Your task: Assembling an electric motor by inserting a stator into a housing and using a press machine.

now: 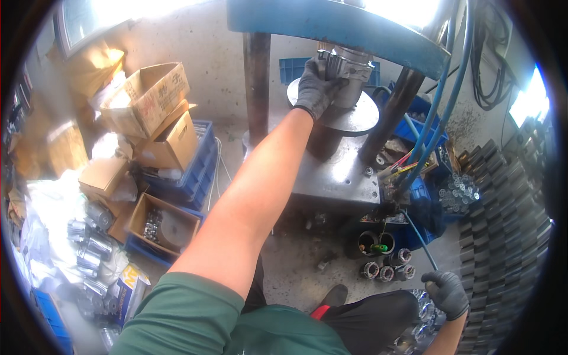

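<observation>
My left arm reaches forward to the press. There my gloved left hand (318, 90) is closed around the side of a ribbed silver metal housing (349, 74). This housing stands upright on a round metal plate (355, 121), under the blue crossbeam (337, 26) of the press; its top is partly hidden by the beam. Low on the right, my gloved right hand (448, 294) is curled at the lower end of a thin blue lever (421, 239), its fingers partly hidden. The lever slants up toward the press table (337, 192).
Dark press columns (257, 86) flank the plate. Blue hoses (458, 71) hang at the right. Cardboard boxes (145, 97), blue crates (198, 168) and silver parts (89, 254) crowd the left. Stacked metal parts (503, 219) line the right; several ringed cylinders (386, 273) stand on the floor.
</observation>
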A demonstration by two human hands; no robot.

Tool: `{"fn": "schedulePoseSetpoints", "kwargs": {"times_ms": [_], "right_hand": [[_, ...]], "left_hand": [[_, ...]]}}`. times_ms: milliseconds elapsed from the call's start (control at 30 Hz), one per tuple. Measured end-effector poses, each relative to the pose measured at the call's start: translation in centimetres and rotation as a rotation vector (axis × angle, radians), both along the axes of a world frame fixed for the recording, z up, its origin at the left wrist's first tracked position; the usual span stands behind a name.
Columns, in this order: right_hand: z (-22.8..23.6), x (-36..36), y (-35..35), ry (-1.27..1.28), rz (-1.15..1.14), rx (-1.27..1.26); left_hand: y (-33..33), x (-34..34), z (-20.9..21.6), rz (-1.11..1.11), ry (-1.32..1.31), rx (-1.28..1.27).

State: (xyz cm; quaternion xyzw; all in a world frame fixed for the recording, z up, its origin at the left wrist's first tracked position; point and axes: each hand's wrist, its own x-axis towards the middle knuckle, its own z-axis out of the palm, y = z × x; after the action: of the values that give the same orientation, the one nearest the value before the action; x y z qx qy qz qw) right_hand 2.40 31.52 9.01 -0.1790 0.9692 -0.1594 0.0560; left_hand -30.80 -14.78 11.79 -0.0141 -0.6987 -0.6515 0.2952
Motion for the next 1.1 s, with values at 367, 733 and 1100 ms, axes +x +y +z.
{"fn": "schedulePoseSetpoints", "kwargs": {"times_ms": [367,733,1100], "right_hand": [[0.4,0.1,0.2,-0.132,-0.165,-0.107],[0.4,-0.1,0.2,-0.109,-0.119,-0.100],[0.7,-0.2,0.5,-0.188,-0.109,-0.116]], "left_hand": [[-0.2,0.2,0.4,-0.060,-0.063,0.011],[0.0,0.3,0.5,-0.047,-0.030,0.013],[-0.2,0.2,0.2,-0.025,0.007,-0.032]]}}
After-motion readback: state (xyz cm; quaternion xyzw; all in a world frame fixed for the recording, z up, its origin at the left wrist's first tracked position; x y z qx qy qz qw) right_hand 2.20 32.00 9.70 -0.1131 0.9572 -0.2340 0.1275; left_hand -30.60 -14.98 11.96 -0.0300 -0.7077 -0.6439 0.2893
